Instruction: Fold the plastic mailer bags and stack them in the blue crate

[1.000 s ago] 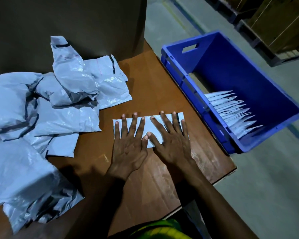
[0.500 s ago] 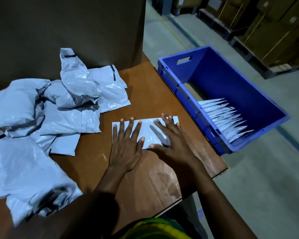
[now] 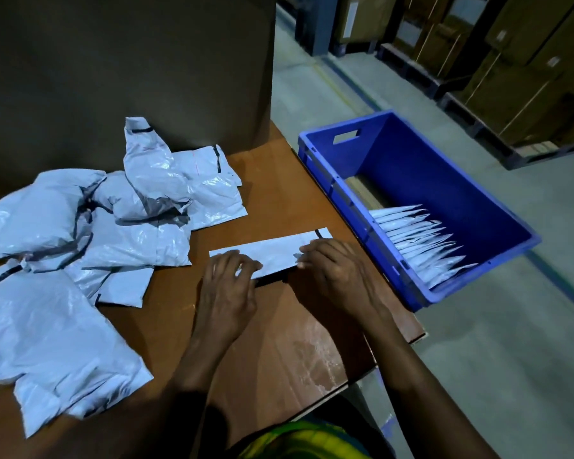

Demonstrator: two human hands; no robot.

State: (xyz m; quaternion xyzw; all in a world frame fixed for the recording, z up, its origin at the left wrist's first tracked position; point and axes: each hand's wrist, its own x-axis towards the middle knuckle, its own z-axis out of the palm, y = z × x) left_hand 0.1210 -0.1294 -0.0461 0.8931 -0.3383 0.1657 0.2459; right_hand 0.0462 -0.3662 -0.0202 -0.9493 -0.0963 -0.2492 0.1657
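A folded white mailer bag (image 3: pixel 274 253) lies as a long strip on the brown table (image 3: pixel 279 342). My left hand (image 3: pixel 227 289) pinches its near left edge, fingers curled. At the strip's near right end, my right hand (image 3: pixel 337 276) grips it the same way. The near edge is lifted slightly off the table. A blue crate (image 3: pixel 497 213) stands to the right of the table, with a row of folded mailers (image 3: pixel 418 240) standing on edge inside it. A heap of crumpled unfolded mailers (image 3: pixel 80 233) covers the table's left side.
A tall dark cardboard wall (image 3: pixel 130 67) stands behind the table. Stacked cartons on pallets (image 3: pixel 511 61) line the far right across a grey floor aisle. The table's right edge runs close beside the crate.
Both hands went from lying flat on the folded mailer to curling at its near edge and gripping it. The camera view tilted up.
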